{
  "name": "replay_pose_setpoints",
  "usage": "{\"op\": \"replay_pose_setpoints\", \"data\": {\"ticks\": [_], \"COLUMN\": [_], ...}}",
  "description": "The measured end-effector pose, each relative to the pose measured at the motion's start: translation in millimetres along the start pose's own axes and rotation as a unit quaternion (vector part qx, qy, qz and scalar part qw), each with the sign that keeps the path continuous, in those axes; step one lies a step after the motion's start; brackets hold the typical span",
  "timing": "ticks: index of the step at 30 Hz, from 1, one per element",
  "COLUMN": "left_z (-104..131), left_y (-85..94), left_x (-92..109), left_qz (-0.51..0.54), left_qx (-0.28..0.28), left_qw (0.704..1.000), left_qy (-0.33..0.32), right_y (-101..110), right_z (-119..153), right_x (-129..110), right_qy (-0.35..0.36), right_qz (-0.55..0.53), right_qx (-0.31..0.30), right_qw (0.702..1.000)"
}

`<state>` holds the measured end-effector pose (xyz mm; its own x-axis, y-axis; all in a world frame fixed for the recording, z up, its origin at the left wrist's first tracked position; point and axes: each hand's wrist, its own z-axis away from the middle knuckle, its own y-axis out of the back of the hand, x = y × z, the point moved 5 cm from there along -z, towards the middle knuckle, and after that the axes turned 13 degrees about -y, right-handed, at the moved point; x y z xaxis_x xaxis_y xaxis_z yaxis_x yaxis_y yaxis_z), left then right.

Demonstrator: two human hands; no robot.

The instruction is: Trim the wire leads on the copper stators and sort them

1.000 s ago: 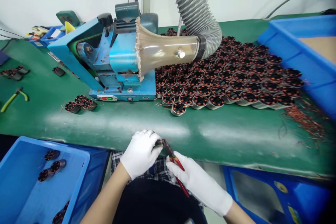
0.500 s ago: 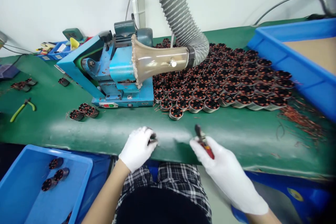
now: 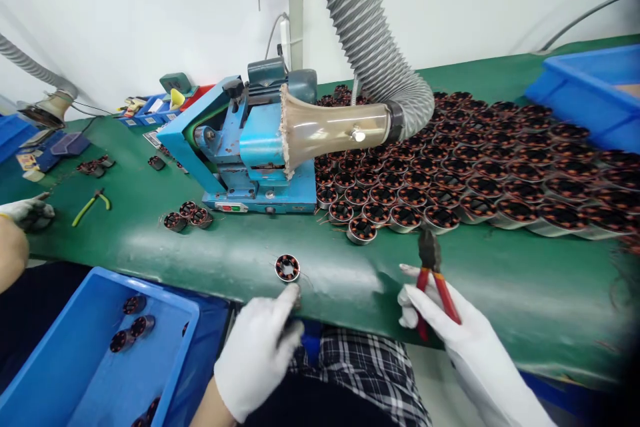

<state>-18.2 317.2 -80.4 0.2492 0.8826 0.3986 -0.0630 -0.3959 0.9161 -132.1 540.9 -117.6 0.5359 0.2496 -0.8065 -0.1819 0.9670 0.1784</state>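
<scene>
In the head view, your left hand (image 3: 255,350) is resting its index fingertip just beside a coil ring (image 3: 287,277), which is sitting upright on the green counter (image 3: 200,257) at the lower centre of the frame. Its grip is standing apart, thumb away from index finger. Your right hand (image 3: 465,333), right of centre, is holding red-handled pliers (image 3: 430,253), its grip closing around their spread handles. Rows of coils (image 3: 443,217) are filling the counter from the centre to the right edge, beside a blue machine (image 3: 261,140). A blue bin (image 3: 95,347) at the lower left is holding more coils, and a co-worker's gloved hand (image 3: 27,209) is showing at the left edge.
</scene>
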Motion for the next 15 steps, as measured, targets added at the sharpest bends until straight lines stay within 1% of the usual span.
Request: {"op": "replay_pose_setpoints", "data": {"ticks": [1, 2, 3, 4, 5, 7, 8, 10, 12, 15], "left_z": [-4.6, -11.8, -21.2, -32.0, -42.8, -60.3, -65.9, -70.3, -68.0, -61.9], "left_y": [4.7, 8.9, 11.6, 11.8, 10.0, 3.8, 0.8, -3.6, -5.9, -7.4], "left_x": [-2.8, -5.1, -6.4, -6.7, -6.7, -7.7, -8.5, -9.6, -8.9, -4.6], "left_qz": [-0.029, -0.060, -0.087, -0.105, -0.116, -0.130, -0.136, -0.142, -0.131, -0.098], "left_qx": [0.025, 0.044, 0.051, 0.042, 0.021, -0.028, -0.047, -0.065, -0.060, -0.034], "left_qw": [0.999, 0.997, 0.995, 0.993, 0.991, 0.986, 0.985, 0.985, 0.989, 0.995], "left_qy": [0.011, 0.009, -0.009, -0.039, -0.068, -0.096, -0.095, -0.074, -0.045, -0.006], "right_y": [-4.4, -10.1, -16.5, -23.3, -29.8, -39.5, -41.9, -42.6, -40.7, -44.8], "right_z": [5.4, 11.2, 16.9, 22.3, 27.2, 34.8, 37.5, 41.4, 44.0, 47.6], "right_x": [0.7, 1.3, 1.6, 1.7, 1.4, 1.6, 2.7, 8.6, 19.6, 41.6], "right_qy": [-0.016, -0.032, -0.047, -0.059, -0.070, -0.092, -0.104, -0.129, -0.153, -0.168], "right_qz": [-0.009, -0.015, -0.019, -0.023, -0.028, -0.037, -0.035, -0.015, 0.017, 0.054], "right_qx": [-0.037, -0.074, -0.109, -0.141, -0.170, -0.213, -0.224, -0.234, -0.238, -0.282], "right_qw": [0.999, 0.997, 0.993, 0.988, 0.982, 0.972, 0.968, 0.963, 0.959, 0.943]}}
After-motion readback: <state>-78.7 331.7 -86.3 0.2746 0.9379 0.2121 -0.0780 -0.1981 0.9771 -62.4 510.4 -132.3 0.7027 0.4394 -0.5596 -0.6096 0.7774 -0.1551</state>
